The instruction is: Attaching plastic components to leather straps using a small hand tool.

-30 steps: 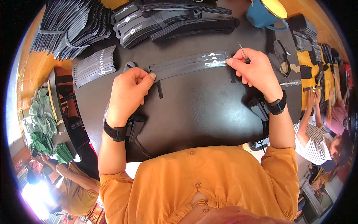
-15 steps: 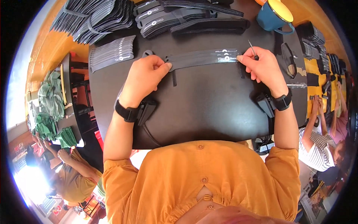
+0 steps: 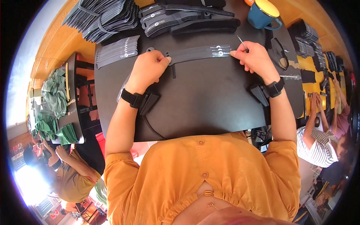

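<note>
We hold a small stack of black straps (image 3: 200, 53) flat on the black worktop (image 3: 202, 101), stretched between both hands. Our left hand (image 3: 148, 69) pins the left end, its grip closed on the straps with fingertips pressing down. Our right hand (image 3: 255, 58) rests its fingers on the right end, where the white markings sit, and is closed on a thin metal pin (image 3: 242, 42) that points up and away.

Compared with a second ago, the hands and the straps sit in the same relation; mainly the view has shifted. We judge the alignment step to be held, not finished.

Further bundles of straps (image 3: 108, 17) lie beyond, and a blue mug (image 3: 264, 17) stands at the far right.
</note>
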Motion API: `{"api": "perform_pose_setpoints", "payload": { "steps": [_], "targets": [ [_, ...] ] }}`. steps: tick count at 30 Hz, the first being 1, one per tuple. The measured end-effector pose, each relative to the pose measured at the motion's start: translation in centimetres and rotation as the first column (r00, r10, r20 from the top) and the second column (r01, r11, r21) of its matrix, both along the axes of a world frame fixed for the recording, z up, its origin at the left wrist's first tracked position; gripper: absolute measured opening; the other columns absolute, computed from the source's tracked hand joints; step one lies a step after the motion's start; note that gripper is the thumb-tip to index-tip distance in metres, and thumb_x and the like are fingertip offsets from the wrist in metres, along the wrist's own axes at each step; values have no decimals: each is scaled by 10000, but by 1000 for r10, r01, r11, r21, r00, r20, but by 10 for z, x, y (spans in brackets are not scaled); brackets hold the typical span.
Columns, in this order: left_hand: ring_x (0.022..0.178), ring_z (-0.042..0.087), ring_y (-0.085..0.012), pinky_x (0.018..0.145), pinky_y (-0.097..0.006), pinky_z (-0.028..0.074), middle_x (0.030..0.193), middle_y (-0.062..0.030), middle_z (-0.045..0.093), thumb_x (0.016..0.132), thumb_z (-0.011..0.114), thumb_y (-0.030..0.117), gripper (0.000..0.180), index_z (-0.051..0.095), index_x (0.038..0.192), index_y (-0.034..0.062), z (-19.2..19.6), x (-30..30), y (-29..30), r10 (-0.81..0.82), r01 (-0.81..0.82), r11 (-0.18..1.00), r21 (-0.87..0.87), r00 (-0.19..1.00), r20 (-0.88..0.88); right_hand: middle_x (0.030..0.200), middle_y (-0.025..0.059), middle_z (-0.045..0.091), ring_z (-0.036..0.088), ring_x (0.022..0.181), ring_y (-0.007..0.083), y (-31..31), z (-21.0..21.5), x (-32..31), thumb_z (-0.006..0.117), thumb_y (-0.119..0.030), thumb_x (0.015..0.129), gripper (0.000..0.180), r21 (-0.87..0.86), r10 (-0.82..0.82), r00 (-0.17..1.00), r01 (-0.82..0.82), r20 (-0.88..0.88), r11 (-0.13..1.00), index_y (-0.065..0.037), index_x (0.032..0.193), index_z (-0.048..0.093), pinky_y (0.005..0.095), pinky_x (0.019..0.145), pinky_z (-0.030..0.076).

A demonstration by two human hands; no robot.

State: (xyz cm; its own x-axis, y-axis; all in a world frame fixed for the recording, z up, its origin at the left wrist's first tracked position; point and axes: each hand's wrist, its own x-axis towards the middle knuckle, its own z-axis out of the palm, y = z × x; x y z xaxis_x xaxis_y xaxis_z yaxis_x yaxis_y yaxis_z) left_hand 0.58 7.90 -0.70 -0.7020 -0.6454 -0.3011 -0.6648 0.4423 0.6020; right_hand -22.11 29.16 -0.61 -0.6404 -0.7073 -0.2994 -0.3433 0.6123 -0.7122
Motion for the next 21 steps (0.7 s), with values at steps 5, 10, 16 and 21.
{"api": "perform_pose_setpoints", "payload": {
  "steps": [5,10,16,21],
  "targets": [
    [489,619,-204,528,-331,499,642,-101,633,881,668,274,281,644,820,1,0,3,5,23,-23,1000,6,998,-52,647,10,594,547,473,84,7,-12,-19,667,-244,894,203,-138,-11,978,40,207,990,-55,925,601,230,404,389],
    [546,620,-206,554,-320,490,651,-92,632,864,703,260,264,645,838,3,19,28,8,-6,-16,995,-98,974,-225,655,-6,579,529,469,59,9,-16,-23,642,-264,934,199,-207,20,955,44,296,977,-79,967,575,212,392,364],
    [787,644,-297,710,-374,508,833,-162,660,818,751,307,358,645,927,-17,22,87,-11,-52,-41,874,-484,983,-177,662,-7,580,523,468,58,11,-16,-23,635,-292,946,225,-215,24,966,33,257,976,-78,964,567,210,396,363],
    [882,628,-372,815,-425,505,901,-201,654,813,749,308,437,623,1053,-36,-17,125,-4,5,-56,858,-510,995,-100,684,22,614,549,493,72,8,-15,-27,626,-275,949,241,-232,58,966,2,252,973,-43,1004,589,223,417,402]
  ]
}}
